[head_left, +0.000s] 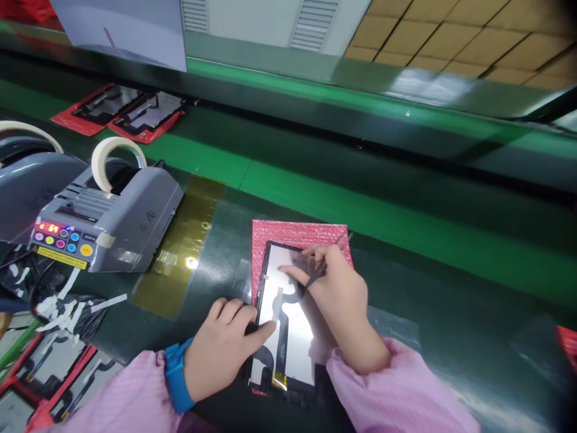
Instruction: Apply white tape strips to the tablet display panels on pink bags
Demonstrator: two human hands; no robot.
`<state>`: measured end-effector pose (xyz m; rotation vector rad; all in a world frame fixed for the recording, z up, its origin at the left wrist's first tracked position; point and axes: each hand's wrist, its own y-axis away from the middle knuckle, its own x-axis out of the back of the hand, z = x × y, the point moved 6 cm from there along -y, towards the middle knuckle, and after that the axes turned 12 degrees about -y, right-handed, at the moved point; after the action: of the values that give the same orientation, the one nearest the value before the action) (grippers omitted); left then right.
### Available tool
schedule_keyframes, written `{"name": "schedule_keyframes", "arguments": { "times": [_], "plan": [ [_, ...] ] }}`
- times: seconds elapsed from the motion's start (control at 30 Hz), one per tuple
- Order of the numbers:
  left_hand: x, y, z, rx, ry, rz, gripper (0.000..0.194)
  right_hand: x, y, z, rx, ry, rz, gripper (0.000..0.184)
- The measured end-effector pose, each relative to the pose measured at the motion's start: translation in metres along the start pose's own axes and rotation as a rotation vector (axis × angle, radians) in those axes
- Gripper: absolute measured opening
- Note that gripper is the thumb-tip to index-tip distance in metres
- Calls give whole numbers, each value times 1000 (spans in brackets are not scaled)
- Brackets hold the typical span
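Note:
A tablet display panel (297, 325) lies with its silvery back up on a pink bubble-wrap sheet (288, 231). A dark flex cable (281, 349) runs along it, with gold tape near its lower end. My left hand (228, 343) rests at the panel's left edge, fingers bent, thumb stretched out and touching a small pale tape strip (277, 304) on the cable. Over the panel's upper right, my right hand (338, 288) grips dark tweezers (317, 273), their back ends sticking out past the knuckles. What the right fingertips touch is hard to make out.
A grey tape dispenser (135, 216) with a cream tape roll (101, 165) stands at left, a second beside it. Amber film (180, 252) lies on the bench. Further back are panels on red bags (148, 117); more panels (54, 367) sit at lower left. Cut tape strips (108, 302) hang nearby.

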<state>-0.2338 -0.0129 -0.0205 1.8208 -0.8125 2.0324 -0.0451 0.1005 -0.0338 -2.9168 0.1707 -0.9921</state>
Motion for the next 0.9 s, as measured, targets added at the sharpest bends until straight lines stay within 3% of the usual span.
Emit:
{"name": "schedule_keyframes", "arguments": {
  "times": [0.1, 0.17, 0.27, 0.4, 0.53, 0.63, 0.77, 0.9],
  "plan": [
    [8, 5, 7, -57, 26, 67, 29, 28, 6, 2, -32, 7, 140, 47],
    [12, 10, 17, -156, 42, 108, 23, 44, 25, 6, 27, -53, 170, 41],
    [11, 17, 31, -280, 24, 96, 24, 56, 64, 15, 176, -36, 75, 31],
    [8, 19, 37, -295, -12, 68, 25, 64, 109, 34, 251, 168, -104, 33],
    [9, 18, 36, -340, -40, 46, 29, 80, 130, 50, 244, 217, -42, 33],
    [10, 18, 29, -365, 67, -16, 41, 81, 138, 52, 353, 255, -51, 29],
    [2, 11, 26, -401, 223, -108, 79, 71, 153, 44, 695, 332, -184, 19],
    [-13, -4, 46, -523, 176, -148, 81, 74, 160, 54, 773, 434, -214, 27]
  ]
}}
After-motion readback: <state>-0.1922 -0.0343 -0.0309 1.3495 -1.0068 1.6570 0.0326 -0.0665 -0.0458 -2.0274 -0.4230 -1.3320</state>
